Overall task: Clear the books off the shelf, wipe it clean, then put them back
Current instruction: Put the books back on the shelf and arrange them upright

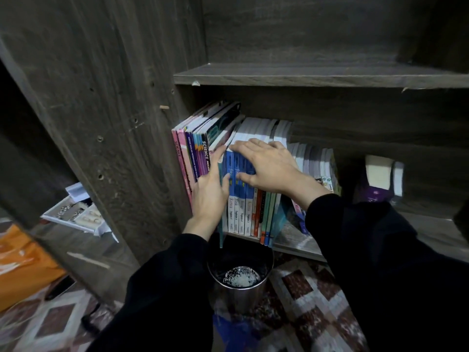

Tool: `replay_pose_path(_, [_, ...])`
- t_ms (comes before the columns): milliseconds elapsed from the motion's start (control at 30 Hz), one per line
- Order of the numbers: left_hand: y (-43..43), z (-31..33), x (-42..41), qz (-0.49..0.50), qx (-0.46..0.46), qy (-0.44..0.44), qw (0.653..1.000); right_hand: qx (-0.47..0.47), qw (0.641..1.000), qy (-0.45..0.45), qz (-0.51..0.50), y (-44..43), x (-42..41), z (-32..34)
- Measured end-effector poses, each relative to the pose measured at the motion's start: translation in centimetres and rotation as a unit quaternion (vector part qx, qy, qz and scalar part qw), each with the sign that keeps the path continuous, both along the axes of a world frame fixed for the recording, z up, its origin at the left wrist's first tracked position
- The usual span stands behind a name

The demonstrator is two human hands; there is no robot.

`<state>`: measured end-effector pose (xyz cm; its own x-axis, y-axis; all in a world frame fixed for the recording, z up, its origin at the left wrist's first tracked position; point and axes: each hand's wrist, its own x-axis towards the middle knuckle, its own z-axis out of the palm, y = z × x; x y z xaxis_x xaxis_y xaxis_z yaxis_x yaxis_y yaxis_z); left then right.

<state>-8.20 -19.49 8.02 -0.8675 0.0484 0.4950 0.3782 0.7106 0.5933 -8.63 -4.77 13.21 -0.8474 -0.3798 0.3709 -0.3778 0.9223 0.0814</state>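
Note:
A row of books stands on the dark wooden shelf [299,241]. Pink and purple science books [195,158] lean at the left end. Beside them stand several blue books [241,212], then thin orange and teal ones [266,214]. My left hand [210,191] has straight fingers slid into the gap between the science books and the blue books, its thumb against a blue spine. My right hand [269,166] lies over the tops of the blue books with its thumb on their spines, gripping them. A thin teal book [221,224] sticks out past the shelf edge.
More white-edged books [317,163] stand further right, and a purple book [375,193] lies at the shelf's right end. A metal bin [241,288] stands on the patterned floor right below my hands. The upper shelf [304,74] is bare. A white tray [76,214] and orange cloth [20,262] lie at the left.

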Motion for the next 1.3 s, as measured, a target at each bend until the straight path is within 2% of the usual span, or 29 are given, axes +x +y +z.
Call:
replay_pose_path(67, [0.2, -0.7, 0.9, 0.029, 0.023, 0.017, 0.999, -0.002, 1.0, 0.001, 0.001, 0.0, 0.1, 0.0])
replay_pose_path(167, [1.8, -4.1, 4.4, 0.053, 0.122, 0.047, 0.99, 0.001, 1.0, -0.001, -0.005, 0.0, -0.1, -0.2])
replay_pose_path(200, [2.6, -5.4, 5.7, 0.053, 0.139, 0.011, 0.989, 0.001, 1.0, -0.003, -0.006, 0.0, -0.2, -0.2])
replay_pose_path(300, [4.3, -8.0, 7.2, 0.026, 0.19, -0.17, 0.967, 0.003, 1.0, -0.001, -0.004, 0.1, -0.3, -0.3])
replay_pose_path(367, [5.0, -7.8, 6.6, 0.03, 0.197, -0.236, 0.951, 0.003, 1.0, -0.003, -0.002, 0.1, -0.3, -0.4])
replay_pose_path(567, [5.3, -6.5, 4.2, -0.002, 0.218, -0.267, 0.939, 0.007, 1.0, 0.008, 0.0, 0.0, -0.6, -0.5])
replay_pose_path(733, [6.5, -5.0, 2.1, 0.004, 0.222, -0.329, 0.918, 0.005, 1.0, 0.0, 0.002, -0.3, -0.8, -0.5])
replay_pose_path(900, [7.5, -4.4, 1.5, 0.025, 0.301, -0.37, 0.879, 0.006, 1.0, -0.019, -0.006, -0.7, -1.1, -0.3])
replay_pose_path(1133, [6.4, -3.4, 1.2, 0.025, 0.366, -0.382, 0.848, -0.008, 0.998, -0.061, -0.008, -1.6, -1.5, 0.2])
replay_pose_path(1200, [6.3, -2.9, 1.4, 0.012, 0.384, -0.375, 0.844, -0.074, 0.993, -0.092, -0.004, -1.5, -1.1, 0.9])
replay_pose_path(1267, [6.0, -2.2, 1.6, 0.0, 0.401, -0.372, 0.837, -0.259, 0.96, -0.103, 0.015, -1.3, -0.6, 1.4])
replay_pose_path(1300, [5.9, -2.1, 1.6, -0.002, 0.408, -0.375, 0.832, -0.376, 0.922, -0.086, 0.024, -1.1, -0.4, 1.3])
